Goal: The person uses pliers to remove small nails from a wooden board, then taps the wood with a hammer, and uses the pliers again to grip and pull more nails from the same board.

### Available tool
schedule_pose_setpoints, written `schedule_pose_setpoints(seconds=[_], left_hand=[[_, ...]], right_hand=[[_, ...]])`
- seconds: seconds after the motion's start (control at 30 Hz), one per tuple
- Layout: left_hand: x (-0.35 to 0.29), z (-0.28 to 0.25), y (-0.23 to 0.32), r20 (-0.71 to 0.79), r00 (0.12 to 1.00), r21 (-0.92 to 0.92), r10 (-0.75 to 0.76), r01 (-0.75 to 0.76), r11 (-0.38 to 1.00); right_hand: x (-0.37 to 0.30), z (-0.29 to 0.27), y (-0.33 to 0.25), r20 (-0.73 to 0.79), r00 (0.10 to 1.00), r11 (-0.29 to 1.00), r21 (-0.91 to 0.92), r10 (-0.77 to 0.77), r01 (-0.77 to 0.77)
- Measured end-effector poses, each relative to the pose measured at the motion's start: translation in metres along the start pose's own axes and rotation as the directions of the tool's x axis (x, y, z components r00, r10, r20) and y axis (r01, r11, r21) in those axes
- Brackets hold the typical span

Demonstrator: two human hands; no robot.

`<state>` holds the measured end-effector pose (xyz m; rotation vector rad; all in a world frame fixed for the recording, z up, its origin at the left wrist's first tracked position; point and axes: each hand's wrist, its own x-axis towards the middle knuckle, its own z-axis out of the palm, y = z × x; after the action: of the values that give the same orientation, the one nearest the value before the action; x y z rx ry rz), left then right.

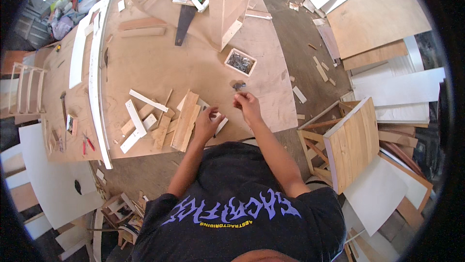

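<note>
My left hand (pixel 207 122) rests on the plywood worktable (pixel 203 63) beside a pile of short wood offcuts (pixel 164 119), fingers curled near a white strip. My right hand (pixel 246 103) hovers just right of it, fingertips pinched together; whether it holds something small I cannot tell. A small cluster of dark screws or nails (pixel 238 86) lies on the table just beyond my right hand. A small wooden box of nails (pixel 240 62) sits further back.
A handsaw (pixel 186 17) and an upright wooden frame (pixel 231 5) stand at the back of the table. A long white board (pixel 98 78) runs along the left. A wooden stool or crate (pixel 346 143) sits at my right, with plywood sheets (pixel 378 15) on the floor.
</note>
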<state>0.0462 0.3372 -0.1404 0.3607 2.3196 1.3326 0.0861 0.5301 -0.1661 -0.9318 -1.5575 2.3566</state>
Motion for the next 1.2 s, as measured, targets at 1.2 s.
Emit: schedule_pose_setpoints(seconds=[1.2], left_hand=[[-0.047,-0.1,-0.117,-0.127,0.963,0.419,0.236,-0.163,0.893]], right_hand=[[-0.049,0.009,0.09,-0.35,0.863,0.359,-0.908,-0.364,-0.217]])
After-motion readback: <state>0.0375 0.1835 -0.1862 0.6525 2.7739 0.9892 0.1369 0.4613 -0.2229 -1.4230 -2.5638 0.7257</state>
